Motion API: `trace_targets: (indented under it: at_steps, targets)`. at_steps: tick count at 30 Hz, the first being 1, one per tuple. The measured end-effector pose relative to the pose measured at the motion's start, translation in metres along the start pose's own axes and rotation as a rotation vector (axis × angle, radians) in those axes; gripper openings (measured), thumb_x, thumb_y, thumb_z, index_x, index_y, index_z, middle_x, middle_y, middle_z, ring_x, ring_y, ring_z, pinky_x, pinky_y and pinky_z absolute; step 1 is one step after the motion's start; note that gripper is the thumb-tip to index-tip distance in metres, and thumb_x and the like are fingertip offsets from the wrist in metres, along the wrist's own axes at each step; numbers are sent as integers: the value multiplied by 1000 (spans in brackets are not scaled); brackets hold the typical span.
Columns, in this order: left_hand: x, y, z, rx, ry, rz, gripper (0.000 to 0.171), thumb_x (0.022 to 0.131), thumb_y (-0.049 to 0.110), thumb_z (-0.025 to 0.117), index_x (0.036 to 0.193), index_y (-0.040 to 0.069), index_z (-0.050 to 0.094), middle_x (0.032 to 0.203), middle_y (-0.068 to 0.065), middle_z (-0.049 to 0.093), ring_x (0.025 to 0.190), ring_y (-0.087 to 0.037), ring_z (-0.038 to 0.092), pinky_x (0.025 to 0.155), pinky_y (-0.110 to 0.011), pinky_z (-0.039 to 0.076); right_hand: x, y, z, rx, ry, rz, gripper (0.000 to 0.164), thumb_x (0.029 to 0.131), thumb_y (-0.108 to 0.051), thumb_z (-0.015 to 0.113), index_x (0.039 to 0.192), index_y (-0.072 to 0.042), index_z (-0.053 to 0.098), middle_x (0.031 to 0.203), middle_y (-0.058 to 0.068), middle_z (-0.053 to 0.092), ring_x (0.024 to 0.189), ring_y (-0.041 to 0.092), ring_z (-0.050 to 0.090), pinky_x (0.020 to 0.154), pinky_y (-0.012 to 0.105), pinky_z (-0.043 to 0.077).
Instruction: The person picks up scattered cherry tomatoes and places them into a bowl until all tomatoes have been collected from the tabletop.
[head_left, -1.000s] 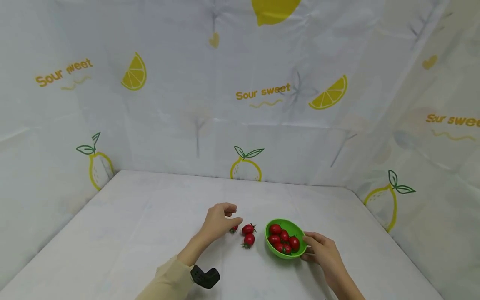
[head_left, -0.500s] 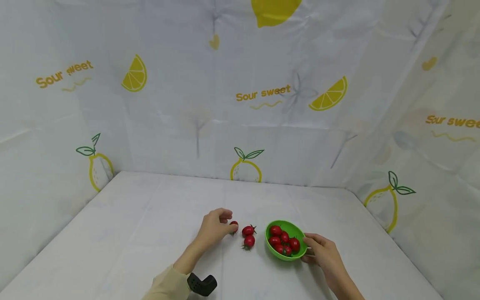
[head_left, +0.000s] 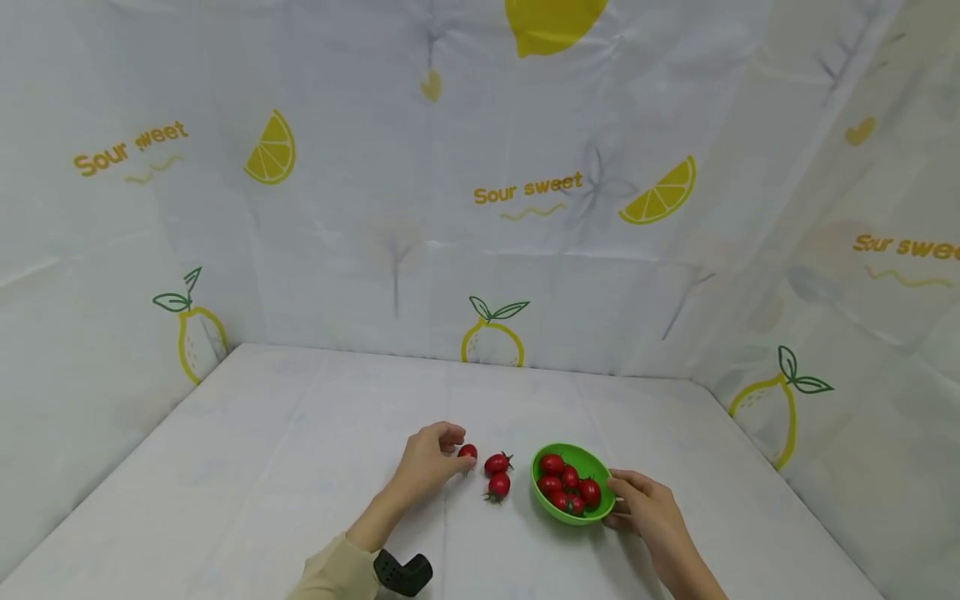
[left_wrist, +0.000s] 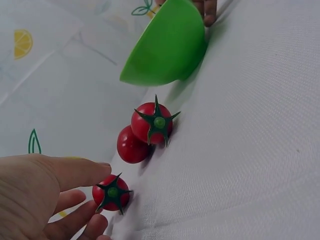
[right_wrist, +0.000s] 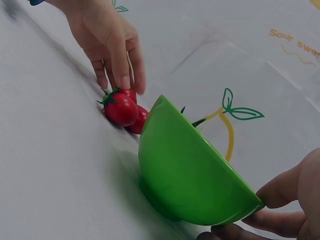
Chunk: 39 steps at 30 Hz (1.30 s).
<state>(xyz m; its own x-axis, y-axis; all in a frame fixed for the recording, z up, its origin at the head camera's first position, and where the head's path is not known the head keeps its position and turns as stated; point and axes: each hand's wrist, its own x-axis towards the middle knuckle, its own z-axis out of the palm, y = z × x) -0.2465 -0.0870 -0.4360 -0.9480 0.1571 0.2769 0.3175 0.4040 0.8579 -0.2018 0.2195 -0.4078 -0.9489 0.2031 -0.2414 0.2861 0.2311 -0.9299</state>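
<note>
My left hand (head_left: 423,460) is at a small red cherry tomato (head_left: 468,451) on the table, with thumb and fingertips on either side of it; the left wrist view shows its green stem cap between them. Just right of it lie two more cherry tomatoes (head_left: 498,486), close together. A green bowl (head_left: 564,517) holding several cherry tomatoes (head_left: 590,492) stands further right. My right hand (head_left: 651,510) grips the bowl's right side, thumb at the rim and fingers underneath, as the right wrist view (right_wrist: 280,205) also shows.
A white cloth covers the table (head_left: 300,467). Behind it and at both sides hang white sheets printed with lemons (head_left: 491,343) and lettering. A black wrist strap mount (head_left: 402,573) sits at my left cuff.
My left hand has drawn slightly back and lowered, so its thumb and fingers come around the leftmost tomato. The right hand and bowl stay in place.
</note>
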Motion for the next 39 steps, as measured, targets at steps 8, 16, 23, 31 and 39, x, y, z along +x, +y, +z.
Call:
trace_targets:
  at_steps: [8,16,23,31,39]
  targets:
    - [2,-3,4,-4,-22,-14,40,81,12,79,114,-4,65,106,-9,66,94,-23,61,82,-41,51,1,0,0,-8,-3,9,42,100,-15,53,133,11,49,115,21,60,82,19,63,74,36,55]
    - [1,-2,5,1,-41,-12,35,82,9,78,112,-3,66,106,-7,66,95,-24,63,81,-41,52,0,-1,1,-5,-4,2,42,100,-16,53,132,11,49,116,21,60,82,18,63,74,35,55]
    - [0,-3,8,16,-48,9,33,79,6,78,109,-3,67,100,-4,67,91,-22,64,78,-38,52,0,-1,1,-2,-2,2,44,100,-16,53,133,11,48,117,22,59,83,18,63,73,35,56]
    - [0,-5,11,55,-46,14,32,77,4,78,106,-1,68,95,-1,66,86,-17,62,76,-34,51,-3,-1,0,-2,-24,-19,45,100,-18,53,134,11,48,116,20,60,84,19,63,74,35,55]
    - [0,-1,11,42,-30,33,29,79,4,75,106,-1,68,97,-3,67,85,-17,62,74,-34,51,-2,-2,0,-2,-26,-10,48,101,-20,53,136,12,46,118,21,59,84,19,62,75,35,55]
